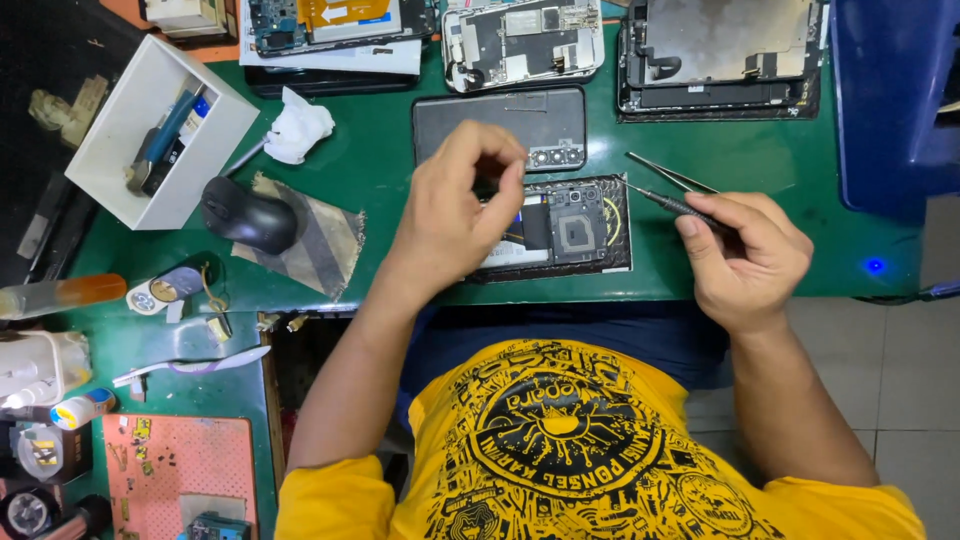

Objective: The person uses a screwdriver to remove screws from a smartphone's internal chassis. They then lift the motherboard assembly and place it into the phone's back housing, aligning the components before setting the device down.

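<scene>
At the near edge of the green counter (380,170), an opened phone (565,228) lies flat, back cover off, long axis running left to right. Its exposed inside shows a dark square metal shield, a yellow ring at the right end and a pale strip toward the left. Left hand (455,215) hovers over the phone's left half, fingertips and thumb drawn together in a pinch; what they pinch is too small to tell. Right hand (745,255) sits just right of the phone, fingers closed round a slim dark screwdriver (670,203). The tool's long axis slants up and left, its tip at the phone's upper right corner. Thin metal tweezers (668,172) lie just above it, roughly parallel.

Just behind the phone: a flat dark grey back cover (500,120), rounded corners, camera cut-outs at its lower right. Further back, three more stripped phones in a row, boards and metal plates bare.

Left side: a white square box (120,150), tilted, holding a blue-handled tool and a smaller dark item. Near it a glossy black mouse (248,215) resting on a frayed grey cloth patch (315,245), and a crumpled white tissue (298,128). A blue plastic bin (890,90) stands at far right
</scene>
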